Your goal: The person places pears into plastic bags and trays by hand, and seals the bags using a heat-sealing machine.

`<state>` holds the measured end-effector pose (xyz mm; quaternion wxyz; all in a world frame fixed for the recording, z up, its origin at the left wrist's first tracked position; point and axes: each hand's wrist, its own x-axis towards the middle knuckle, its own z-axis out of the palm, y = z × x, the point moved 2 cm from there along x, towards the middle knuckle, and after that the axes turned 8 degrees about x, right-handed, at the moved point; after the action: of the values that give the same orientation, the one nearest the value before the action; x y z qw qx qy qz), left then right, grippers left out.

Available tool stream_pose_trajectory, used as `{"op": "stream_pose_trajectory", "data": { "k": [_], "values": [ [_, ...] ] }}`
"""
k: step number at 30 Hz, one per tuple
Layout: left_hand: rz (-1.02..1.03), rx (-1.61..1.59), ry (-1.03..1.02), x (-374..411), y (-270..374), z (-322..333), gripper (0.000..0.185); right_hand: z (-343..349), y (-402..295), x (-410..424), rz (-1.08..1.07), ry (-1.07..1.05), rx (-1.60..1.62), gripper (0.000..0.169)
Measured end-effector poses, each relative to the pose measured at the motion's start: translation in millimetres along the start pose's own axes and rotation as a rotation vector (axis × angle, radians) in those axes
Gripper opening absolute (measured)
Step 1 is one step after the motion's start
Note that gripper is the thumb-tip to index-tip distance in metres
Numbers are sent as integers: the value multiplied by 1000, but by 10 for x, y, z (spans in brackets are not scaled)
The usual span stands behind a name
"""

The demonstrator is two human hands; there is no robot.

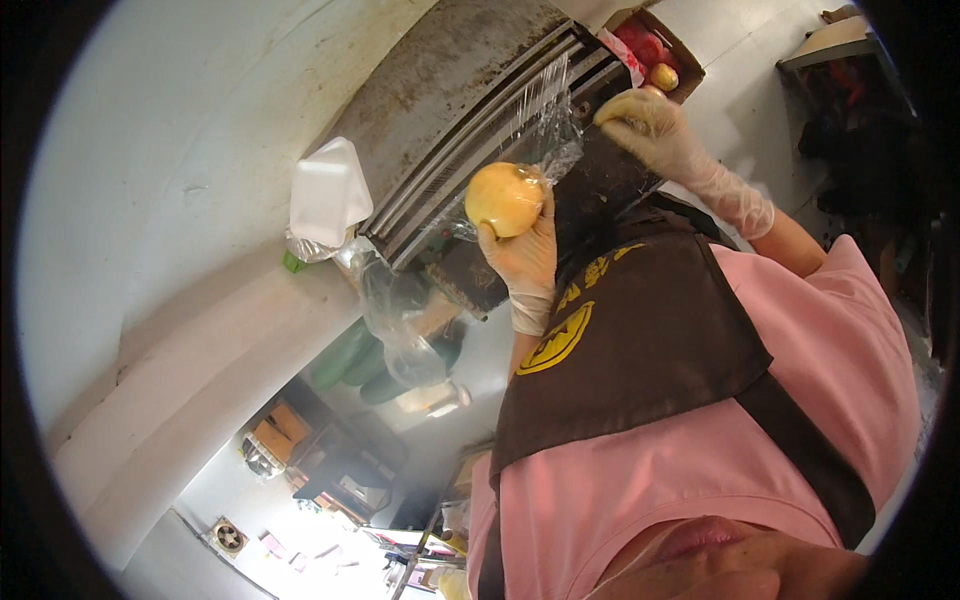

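My left hand (519, 259), in a pale translucent glove, holds a round yellow fruit (501, 199) from below and its near side. Shiny cling film (559, 154) lies against the fruit's right side and stretches up over the wrapping machine (525, 105). To the right my gloved right hand (649, 131) is raised, its fingers bent together close to the edge of the film. Whether a bit of film is pinched between those fingertips cannot be made out. Both hands are over the machine's dark front part.
White foam trays (330, 191) are stacked at the machine's left end, by a hanging clear plastic bag (405, 337). Behind my right hand is a cardboard box (686, 64) with fruit and red wrapping. Large green produce (349, 356) lies lower left. A pale wall (187, 150) borders the machine.
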<state>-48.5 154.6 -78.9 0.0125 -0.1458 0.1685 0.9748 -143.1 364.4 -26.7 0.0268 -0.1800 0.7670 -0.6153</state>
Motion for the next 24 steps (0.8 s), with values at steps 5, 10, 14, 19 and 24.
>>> {"op": "stream_pose_trajectory", "data": {
  "k": [5, 10, 14, 19, 24],
  "values": [
    [-26, -140, 64, 97, 43, 158, 64, 129, 660, -44, -283, -276, -604, 23],
    [9, -116, 108, 127, 80, 351, 56, 432, 826, 55, -278, -448, -726, 30],
    [9, -128, 110, 98, 65, 373, 55, 402, 811, 103, -303, -483, -740, 21],
    [15, -139, 67, 70, 25, 195, 60, 104, 671, -90, -396, -402, -676, 11],
    [88, 4, 15, -7, -104, -23, 70, -625, 505, -349, 111, -297, -221, 34]
  ]
}}
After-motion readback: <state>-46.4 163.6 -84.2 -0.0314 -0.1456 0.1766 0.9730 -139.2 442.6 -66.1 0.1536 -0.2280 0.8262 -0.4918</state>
